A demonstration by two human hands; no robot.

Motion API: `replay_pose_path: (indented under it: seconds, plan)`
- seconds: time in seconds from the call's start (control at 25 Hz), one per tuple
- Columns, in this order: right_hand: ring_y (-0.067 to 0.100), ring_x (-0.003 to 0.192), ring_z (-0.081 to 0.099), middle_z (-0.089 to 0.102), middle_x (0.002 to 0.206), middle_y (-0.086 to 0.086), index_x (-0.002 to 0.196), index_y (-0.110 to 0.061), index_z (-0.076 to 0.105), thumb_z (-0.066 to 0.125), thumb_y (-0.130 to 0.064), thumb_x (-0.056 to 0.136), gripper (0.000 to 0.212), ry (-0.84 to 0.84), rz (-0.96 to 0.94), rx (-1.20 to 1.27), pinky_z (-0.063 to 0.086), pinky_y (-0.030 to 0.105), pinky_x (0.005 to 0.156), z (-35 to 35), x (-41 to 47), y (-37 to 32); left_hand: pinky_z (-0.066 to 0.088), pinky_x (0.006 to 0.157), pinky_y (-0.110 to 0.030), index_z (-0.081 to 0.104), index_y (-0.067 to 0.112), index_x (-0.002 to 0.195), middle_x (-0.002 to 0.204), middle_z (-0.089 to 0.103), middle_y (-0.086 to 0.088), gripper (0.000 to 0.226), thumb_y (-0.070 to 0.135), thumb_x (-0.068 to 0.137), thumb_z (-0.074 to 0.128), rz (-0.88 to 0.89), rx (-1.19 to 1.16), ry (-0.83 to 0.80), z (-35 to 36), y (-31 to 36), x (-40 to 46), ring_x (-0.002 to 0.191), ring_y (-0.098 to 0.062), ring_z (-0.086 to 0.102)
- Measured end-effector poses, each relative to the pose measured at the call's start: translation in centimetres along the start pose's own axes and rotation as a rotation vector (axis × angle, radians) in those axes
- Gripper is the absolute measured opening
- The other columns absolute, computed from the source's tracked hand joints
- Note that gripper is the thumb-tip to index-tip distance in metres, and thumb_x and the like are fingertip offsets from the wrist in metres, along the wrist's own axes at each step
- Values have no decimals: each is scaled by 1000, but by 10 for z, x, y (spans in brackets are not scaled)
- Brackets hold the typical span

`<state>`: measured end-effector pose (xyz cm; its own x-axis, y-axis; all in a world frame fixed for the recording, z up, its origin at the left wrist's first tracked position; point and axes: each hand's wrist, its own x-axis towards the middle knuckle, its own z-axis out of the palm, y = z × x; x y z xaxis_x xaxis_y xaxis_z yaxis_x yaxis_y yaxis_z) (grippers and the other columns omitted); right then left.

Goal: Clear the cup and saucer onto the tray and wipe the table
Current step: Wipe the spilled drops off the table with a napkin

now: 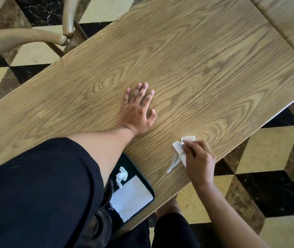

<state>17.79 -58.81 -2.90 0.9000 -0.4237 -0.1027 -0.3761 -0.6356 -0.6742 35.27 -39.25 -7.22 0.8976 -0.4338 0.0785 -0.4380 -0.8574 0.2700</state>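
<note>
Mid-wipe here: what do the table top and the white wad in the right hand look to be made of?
Table top: wood or wood-look laminate, matt, with bold printed-looking grain rings; which of the two is unclear. White wad pinched by the right hand: thin tissue or paper napkin, soft and creased, with a twisted tail trailing on the table.
</note>
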Motion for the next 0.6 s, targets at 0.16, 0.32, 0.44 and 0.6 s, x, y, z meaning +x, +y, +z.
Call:
replay_pose_path:
  seconds: [0.16, 0.32, 0.44, 0.6]
  plan:
    - [9, 77, 67, 70, 92, -4, 100, -13, 82, 84, -5, 81, 20, -112, -37, 96, 55, 21, 73, 28, -67, -23, 11, 127, -56, 44, 12, 154, 167, 28, -14, 66, 42, 95, 45, -2, 11, -17, 0, 0, 0, 157, -30, 20]
    - [16, 76, 68, 66, 92, 2, 95, -13, 80, 83, -4, 79, 18, -489, -421, 19, 58, 28, 70, 1, -45, -14, 11, 127, -56, 44, 12, 154, 167, 28, -14, 66, 42, 95, 45, -3, -6, -18, -2, 1, 0, 157, -30, 21]
    - [21, 75, 65, 64, 90, 4, 93, -13, 81, 78, 2, 82, 19, -326, -331, -77, 56, 36, 67, -13, 15, -5, 12, 126, -58, 45, 10, 154, 167, 29, -15, 67, 41, 94, 45, -7, -17, -23, -3, 1, 1, 156, -30, 22]
    - [15, 79, 62, 63, 90, 0, 94, -12, 81, 74, 0, 86, 16, -147, -88, -17, 53, 33, 72, 6, 19, -21, 11, 126, -58, 43, 11, 154, 167, 28, -15, 67, 41, 95, 46, -10, -22, -38, -3, 1, 1, 157, -30, 19]
